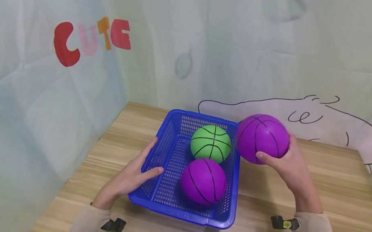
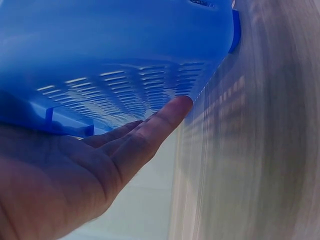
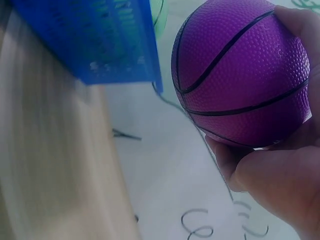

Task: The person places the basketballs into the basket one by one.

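A purple mini basketball (image 1: pixel 262 139) is held by my right hand (image 1: pixel 292 170) just off the right rim of a blue plastic basket (image 1: pixel 183 214). In the right wrist view, the fingers and thumb (image 3: pixel 277 182) spread around this purple ball (image 3: pixel 240 75), which is up off the table. My left hand (image 1: pixel 130 176) holds the basket's left side, thumb over the rim and fingers along the outer wall. The left wrist view shows those fingers (image 2: pixel 145 137) against the slotted wall (image 2: pixel 125 90). Inside the basket lie a green ball (image 1: pixel 211 143) and, nearer me, a second purple ball (image 1: pixel 203 181).
The basket stands on a wood-grain table (image 1: pixel 337 192). A fabric backdrop (image 1: pixel 195 22) with printed drawings rises behind and at the left, bearing the coloured letters CUTE (image 1: pixel 122 34). Small dark devices (image 1: pixel 277 222) are strapped at both wrists.
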`<state>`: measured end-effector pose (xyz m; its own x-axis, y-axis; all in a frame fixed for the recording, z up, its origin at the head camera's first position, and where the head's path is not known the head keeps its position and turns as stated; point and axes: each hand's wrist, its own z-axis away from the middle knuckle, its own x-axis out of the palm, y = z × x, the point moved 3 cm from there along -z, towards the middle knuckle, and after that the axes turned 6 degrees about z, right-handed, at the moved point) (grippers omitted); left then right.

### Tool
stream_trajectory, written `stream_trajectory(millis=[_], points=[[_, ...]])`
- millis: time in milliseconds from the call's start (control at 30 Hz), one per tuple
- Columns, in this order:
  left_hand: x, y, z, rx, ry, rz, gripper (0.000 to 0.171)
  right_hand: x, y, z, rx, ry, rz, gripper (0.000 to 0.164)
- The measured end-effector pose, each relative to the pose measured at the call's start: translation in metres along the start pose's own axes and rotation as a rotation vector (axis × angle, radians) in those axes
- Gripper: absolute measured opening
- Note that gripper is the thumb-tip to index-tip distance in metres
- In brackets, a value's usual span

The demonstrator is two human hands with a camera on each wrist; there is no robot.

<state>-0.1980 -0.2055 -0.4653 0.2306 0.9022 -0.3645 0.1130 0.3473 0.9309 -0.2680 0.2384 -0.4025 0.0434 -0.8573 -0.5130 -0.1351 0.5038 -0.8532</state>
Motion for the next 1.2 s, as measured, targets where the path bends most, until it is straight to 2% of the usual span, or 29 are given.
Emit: stream_trajectory(millis=[133, 600, 833, 1200], points=[[0.000, -0.001, 0.000, -0.006, -0.001, 0.004, 0.102, 0.009, -0.016, -0.007, -0.013, -0.012, -0.027, 0.116], [-0.002, -0.001, 0.001, 0.002, 0.000, 0.002, 0.107, 0.044, -0.076, -0.028, -0.153, -0.074, -0.114, 0.109], [-0.001, -0.002, 0.000, 0.019, -0.001, 0.000, 0.108, 0.055, -0.092, -0.032, -0.200, -0.097, -0.166, 0.104], [-0.001, -0.001, 0.001, 0.024, -0.012, -0.002, 0.113, 0.078, -0.108, -0.035, -0.213, -0.165, -0.130, 0.119]])
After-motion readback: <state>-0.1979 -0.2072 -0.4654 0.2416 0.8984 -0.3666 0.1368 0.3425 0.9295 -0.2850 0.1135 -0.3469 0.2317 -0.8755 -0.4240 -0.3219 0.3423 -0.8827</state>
